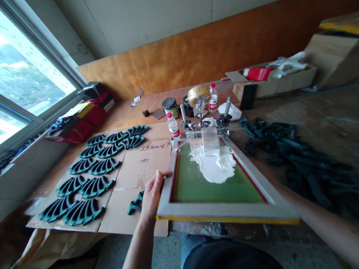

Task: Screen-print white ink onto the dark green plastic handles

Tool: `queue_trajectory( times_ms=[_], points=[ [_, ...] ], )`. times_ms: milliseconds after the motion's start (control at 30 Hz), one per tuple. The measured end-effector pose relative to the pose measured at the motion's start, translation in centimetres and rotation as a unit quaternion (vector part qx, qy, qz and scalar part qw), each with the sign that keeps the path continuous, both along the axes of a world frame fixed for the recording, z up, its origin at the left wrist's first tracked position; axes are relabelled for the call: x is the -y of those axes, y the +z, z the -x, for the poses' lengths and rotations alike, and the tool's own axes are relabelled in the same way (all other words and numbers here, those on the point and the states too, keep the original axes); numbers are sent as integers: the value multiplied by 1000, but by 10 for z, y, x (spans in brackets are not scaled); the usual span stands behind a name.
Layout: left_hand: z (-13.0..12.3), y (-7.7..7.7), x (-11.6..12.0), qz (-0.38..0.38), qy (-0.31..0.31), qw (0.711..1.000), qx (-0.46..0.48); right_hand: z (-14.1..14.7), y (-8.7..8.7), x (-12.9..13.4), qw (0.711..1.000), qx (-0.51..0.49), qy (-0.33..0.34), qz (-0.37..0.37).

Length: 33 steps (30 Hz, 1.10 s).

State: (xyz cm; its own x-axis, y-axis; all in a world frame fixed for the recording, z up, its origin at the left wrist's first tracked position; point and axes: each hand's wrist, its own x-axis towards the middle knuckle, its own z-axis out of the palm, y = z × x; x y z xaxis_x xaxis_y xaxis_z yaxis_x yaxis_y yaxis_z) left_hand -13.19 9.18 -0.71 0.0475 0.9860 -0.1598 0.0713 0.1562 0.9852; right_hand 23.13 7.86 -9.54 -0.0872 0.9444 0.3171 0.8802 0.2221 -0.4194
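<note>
A screen printing frame (226,215) with a green mesh is tilted up in front of me, hinged to metal clamps (206,129) at the back. White paste (217,167) lies on the mesh, with a pale squeegee blade (210,141) standing in it. My left hand (153,193) is closed at the frame's left edge, one fingertip against it. Just left of that hand a dark green curved part (136,203) lies on cardboard, partly hidden. My right forearm (326,230) reaches under the frame's right side; the right hand is hidden behind the frame.
Rows of dark green fan-like parts (96,186) lie on the cardboard sheet (140,171) at left. A pile of similar dark parts (309,163) is at right. Behind stand red-capped bottles (173,125), a can (170,106), a tape roll (198,92) and an open carton (284,83).
</note>
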Motion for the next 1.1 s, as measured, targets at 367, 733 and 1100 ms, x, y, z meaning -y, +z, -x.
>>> queue_trajectory(
  times_ms=[367, 733, 1100],
  points=[
    [4, -119, 19, 79, -35, 984, -156, 77, 43, -45, 981, 146, 112, 57],
    [2, -106, 21, 96, -14, 990, -98, 60, 38, 10, 957, 111, 270, 2],
    [5, -81, 21, 116, -47, 992, -32, 66, 56, -29, 986, 21, 162, -20]
  ],
)
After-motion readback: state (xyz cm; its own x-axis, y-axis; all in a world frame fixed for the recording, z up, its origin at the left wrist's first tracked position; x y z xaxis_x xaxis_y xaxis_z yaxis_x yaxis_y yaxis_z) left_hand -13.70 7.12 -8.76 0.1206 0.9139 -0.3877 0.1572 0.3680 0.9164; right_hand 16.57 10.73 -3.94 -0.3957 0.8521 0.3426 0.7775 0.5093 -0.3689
